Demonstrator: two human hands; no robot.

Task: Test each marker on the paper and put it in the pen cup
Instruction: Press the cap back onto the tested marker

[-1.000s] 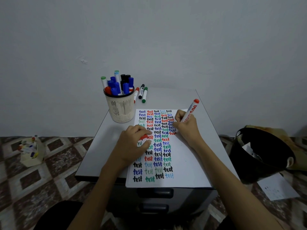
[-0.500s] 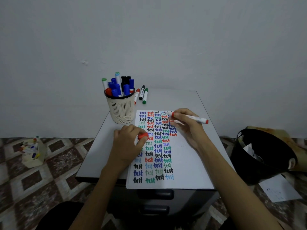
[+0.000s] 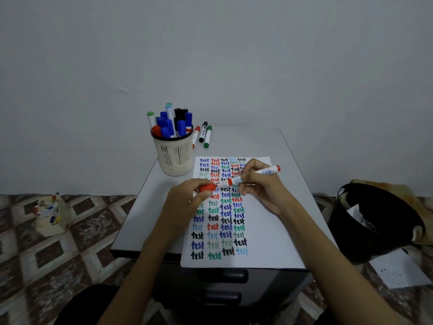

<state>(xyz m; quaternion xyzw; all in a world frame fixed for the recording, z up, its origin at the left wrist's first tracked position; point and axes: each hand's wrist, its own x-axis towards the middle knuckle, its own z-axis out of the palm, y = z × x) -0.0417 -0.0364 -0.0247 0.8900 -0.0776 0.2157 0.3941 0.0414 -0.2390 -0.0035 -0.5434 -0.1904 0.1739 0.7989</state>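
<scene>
Head: pen cup (image 3: 174,158) full w/ markers (image 3: 169,127)

The red marker (image 3: 234,181) is tipped from upright to level above the paper (image 3: 269,231). The red cap (image 3: 207,188) is lifted to its tip.

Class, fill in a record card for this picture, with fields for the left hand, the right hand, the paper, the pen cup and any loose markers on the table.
left hand: pinches the red cap, right at the marker's tip
right hand: grips the red marker, held roughly level above the paper
paper: flat on the table, rows of "test" in several colours
pen cup: upright, holds many capped markers
loose markers: three, lying beside the cup
</scene>
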